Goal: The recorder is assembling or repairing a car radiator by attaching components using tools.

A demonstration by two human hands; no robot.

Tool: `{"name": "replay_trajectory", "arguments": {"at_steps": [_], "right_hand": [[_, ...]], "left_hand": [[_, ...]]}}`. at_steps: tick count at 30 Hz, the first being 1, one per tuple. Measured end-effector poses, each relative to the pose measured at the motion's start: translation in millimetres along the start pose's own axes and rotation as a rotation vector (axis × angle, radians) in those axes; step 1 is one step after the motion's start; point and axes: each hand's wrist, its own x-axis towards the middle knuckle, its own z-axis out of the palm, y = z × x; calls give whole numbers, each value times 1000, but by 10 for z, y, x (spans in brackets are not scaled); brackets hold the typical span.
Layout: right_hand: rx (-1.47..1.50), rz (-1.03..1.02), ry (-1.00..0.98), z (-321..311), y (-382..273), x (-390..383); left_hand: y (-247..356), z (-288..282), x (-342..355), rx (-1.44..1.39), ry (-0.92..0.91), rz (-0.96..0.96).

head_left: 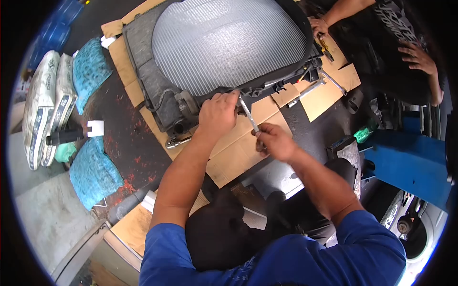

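Two bare hands work at the near edge of a black frame (148, 81), which encloses a large silver finned panel (229, 47); this unit lies upon cardboard (248, 162), covering most of its far part and leaving its near corner bare; the right hand (277, 142) has its fingers closed around the lower end of a slim metal wrench (249, 114), which leans up to the near edge of the frame; the left hand (219, 112) rests on that same edge with fingers bent and close together, its fingertips beside the wrench's upper end, but whether they pinch it I cannot tell; a second wrench (179, 142) lies at the left edge of the cardboard, just beside the frame's near left corner; toward the right edge lie a yellow-handled tool (325, 47) and more metal tools (306, 92); at the far right corner of the frame is a co-worker's hand (318, 26); as for containers, two white sacks (40, 105) stand on the left, plump and full, their contents hidden; near them are two blue patterned bags (91, 74), also bulging, with insides not visible; behind these are blue barrels (57, 28), and what they hold cannot be seen.
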Motion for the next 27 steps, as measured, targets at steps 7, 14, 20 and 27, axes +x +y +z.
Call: {"name": "replay_trajectory", "arguments": {"at_steps": [7,14,20,27], "right_hand": [[-470,22,-57,-903,-524,282],[-753,55,-105,-831,-746,457],[69,-36,124,-5,257,389],[262,-211,287,559,500,480]], "left_hand": [[88,0,87,118,-14,87],[33,3,49,145,-55,60],[17,-10,37,136,-59,57],[80,-13,107,90,-56,35]]}}
